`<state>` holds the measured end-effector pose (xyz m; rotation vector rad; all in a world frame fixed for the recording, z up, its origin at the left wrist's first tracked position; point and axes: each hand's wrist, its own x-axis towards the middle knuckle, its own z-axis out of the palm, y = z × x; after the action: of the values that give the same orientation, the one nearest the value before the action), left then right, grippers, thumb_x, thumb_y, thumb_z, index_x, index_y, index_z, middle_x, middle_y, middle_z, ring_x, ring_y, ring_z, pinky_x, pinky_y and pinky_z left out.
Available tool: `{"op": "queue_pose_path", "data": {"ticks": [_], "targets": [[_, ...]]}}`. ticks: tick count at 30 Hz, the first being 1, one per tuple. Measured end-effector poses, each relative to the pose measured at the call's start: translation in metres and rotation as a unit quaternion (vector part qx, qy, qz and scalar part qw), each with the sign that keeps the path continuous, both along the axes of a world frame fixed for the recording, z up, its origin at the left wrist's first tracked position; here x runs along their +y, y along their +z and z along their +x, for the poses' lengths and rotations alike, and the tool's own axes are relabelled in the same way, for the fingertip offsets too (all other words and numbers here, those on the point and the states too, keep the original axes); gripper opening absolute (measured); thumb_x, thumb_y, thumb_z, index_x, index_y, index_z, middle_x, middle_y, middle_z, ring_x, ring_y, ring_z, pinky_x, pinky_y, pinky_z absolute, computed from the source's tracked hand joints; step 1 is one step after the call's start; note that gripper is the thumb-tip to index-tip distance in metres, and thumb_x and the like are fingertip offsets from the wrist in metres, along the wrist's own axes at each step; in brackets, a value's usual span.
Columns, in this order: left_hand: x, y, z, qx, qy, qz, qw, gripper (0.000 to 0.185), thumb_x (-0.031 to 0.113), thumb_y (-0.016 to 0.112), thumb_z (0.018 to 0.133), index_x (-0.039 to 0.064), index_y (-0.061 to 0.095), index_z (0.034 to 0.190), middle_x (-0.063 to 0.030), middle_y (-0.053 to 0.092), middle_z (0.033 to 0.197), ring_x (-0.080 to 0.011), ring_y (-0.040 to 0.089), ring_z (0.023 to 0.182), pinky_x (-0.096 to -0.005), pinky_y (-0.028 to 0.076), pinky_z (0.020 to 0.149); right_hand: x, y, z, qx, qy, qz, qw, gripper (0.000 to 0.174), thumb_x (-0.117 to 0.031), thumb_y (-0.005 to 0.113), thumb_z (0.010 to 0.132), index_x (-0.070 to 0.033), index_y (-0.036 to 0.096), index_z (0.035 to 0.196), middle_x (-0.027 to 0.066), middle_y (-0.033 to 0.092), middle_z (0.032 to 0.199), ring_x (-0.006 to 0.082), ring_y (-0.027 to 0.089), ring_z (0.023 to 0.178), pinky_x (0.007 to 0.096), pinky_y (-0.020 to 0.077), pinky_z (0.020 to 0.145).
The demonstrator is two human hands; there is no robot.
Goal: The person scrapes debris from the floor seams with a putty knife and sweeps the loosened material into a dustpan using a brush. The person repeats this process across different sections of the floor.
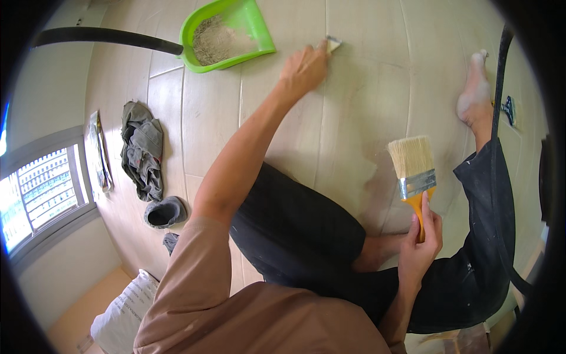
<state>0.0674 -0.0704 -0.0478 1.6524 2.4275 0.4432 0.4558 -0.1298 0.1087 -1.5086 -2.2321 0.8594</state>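
Observation:
My left hand (pixel 307 66) reaches forward, low over the pale tiled floor (pixel 283 128), with its back up. Its fingers are closed on a small flat-edged scraper-like tool (pixel 334 43), whose handle is mostly hidden. To the left of that hand lies a green dustpan (pixel 261 33) with a pile of grey-beige dust and debris (pixel 215 42) in it. At the lower right, my right hand (pixel 422 248) holds a wide paintbrush (pixel 418 181) by its orange handle, pale bristles pointing up and away from me. A damp-looking brown patch marks the floor beyond this brush.
A black tube-like handle (pixel 110 36) runs left from the dustpan. Crumpled grey cloth (pixel 143 150) and a grey fabric item with an opening (pixel 166 212) lie at left, near a window (pixel 48 190) and a white sack (pixel 126 309). My bare foot (pixel 475 95) and a dark-headed tool (pixel 509 110) are at right.

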Motion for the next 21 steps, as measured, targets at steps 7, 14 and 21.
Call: {"op": "queue_pose_path", "data": {"ticks": [7,14,21], "targets": [[-0.003,0.006,0.003,-0.027,0.000,-0.028,0.999,0.040,0.024,0.050,0.104,0.002,0.055,0.137,-0.0294,0.070,0.092,-0.0493,0.069,0.085,-0.0578,0.055,0.074,-0.003,0.000,0.005,0.001,-0.015,-0.006,1.000,0.050,0.009,0.061,0.095,-0.009,0.065,0.142,0.0122,0.059,0.097,0.0255,0.061,0.085,0.0350,0.0506,0.074],[0.000,0.001,0.000,-0.065,0.009,-0.011,0.998,0.040,0.023,0.049,0.104,-0.001,0.058,0.135,-0.0295,0.069,0.086,-0.0493,0.068,0.086,-0.0587,0.052,0.078,-0.002,0.002,-0.001,-0.004,0.013,-0.006,1.000,0.050,0.009,0.061,0.095,-0.009,0.065,0.142,0.0123,0.058,0.098,0.0249,0.061,0.085,0.0348,0.0509,0.074],[0.020,0.002,-0.010,-0.068,0.014,-0.002,0.998,0.044,0.024,0.049,0.104,0.000,0.056,0.139,-0.0306,0.070,0.093,-0.0499,0.067,0.087,-0.0589,0.052,0.079,-0.003,0.004,-0.002,0.006,0.021,-0.007,1.000,0.050,0.009,0.060,0.095,-0.009,0.065,0.142,0.0132,0.058,0.099,0.0254,0.061,0.087,0.0349,0.0508,0.076]]}}
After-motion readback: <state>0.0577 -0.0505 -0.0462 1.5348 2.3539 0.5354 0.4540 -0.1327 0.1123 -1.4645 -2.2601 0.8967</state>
